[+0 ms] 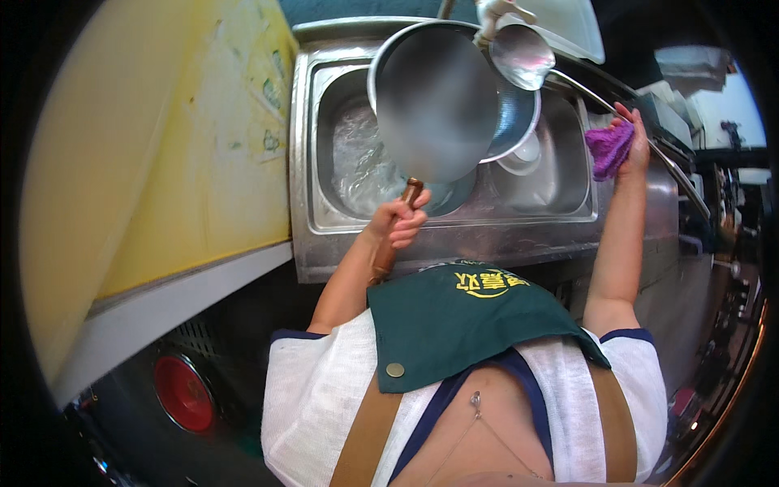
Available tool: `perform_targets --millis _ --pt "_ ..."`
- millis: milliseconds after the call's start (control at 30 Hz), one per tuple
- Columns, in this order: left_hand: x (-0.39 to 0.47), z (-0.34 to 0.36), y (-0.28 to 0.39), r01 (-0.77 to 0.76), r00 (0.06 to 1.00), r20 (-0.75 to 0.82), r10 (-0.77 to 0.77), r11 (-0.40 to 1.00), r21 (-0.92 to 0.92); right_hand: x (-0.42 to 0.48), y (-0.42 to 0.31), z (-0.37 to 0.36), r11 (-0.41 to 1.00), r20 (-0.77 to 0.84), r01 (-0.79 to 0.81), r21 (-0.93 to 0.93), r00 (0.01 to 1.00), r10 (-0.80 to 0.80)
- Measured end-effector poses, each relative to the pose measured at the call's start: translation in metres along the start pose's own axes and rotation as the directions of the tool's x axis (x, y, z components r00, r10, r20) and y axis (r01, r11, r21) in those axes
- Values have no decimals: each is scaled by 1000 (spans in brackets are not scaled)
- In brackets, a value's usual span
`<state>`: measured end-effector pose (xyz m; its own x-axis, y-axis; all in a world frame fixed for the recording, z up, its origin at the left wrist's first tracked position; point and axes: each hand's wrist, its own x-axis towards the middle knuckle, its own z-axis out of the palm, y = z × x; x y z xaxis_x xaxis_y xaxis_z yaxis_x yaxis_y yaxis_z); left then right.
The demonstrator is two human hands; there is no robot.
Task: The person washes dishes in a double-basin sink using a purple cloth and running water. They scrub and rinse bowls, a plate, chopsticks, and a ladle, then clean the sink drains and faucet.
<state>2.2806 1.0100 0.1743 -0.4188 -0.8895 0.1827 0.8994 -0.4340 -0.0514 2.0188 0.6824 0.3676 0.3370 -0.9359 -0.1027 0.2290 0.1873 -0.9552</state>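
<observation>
My left hand (400, 220) is closed around the brown handle (412, 191) of an object whose far end is hidden by a round grey blur, over the left sink basin. At the right, my right hand (633, 143) holds a purple cloth (610, 150) beside a long metal rod or tube. A large metal pot (516, 115) sits across the two basins, partly covered by the blur. Above its right side is a shiny metal ladle (522, 58). Water (359, 164) stands in the left basin.
A white round item (527, 152) lies in the right basin (548, 192), next to the pot. On the left rises a large yellowish panel (225, 140). A translucent plastic container (575, 30) stands behind the sink, and a red round container (184, 392) is low at the left.
</observation>
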Motion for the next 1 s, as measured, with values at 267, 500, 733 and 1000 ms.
perform_targets --millis 267,500,733,1000 --pt "-48 14 -54 169 960 -214 -177 984 -59 -57 2 -13 955 -296 -293 -43 917 268" --pt "-93 33 -16 -112 913 -358 194 965 238 -4 98 56 950 1 -243 -198 969 248" --pt "-97 75 -21 -134 753 -543 371 895 426 17 133 121 901 379 -385 -199 818 433" --pt "-73 119 -15 111 445 -738 506 787 607 40 113 146 787 682 375 -490 728 77"
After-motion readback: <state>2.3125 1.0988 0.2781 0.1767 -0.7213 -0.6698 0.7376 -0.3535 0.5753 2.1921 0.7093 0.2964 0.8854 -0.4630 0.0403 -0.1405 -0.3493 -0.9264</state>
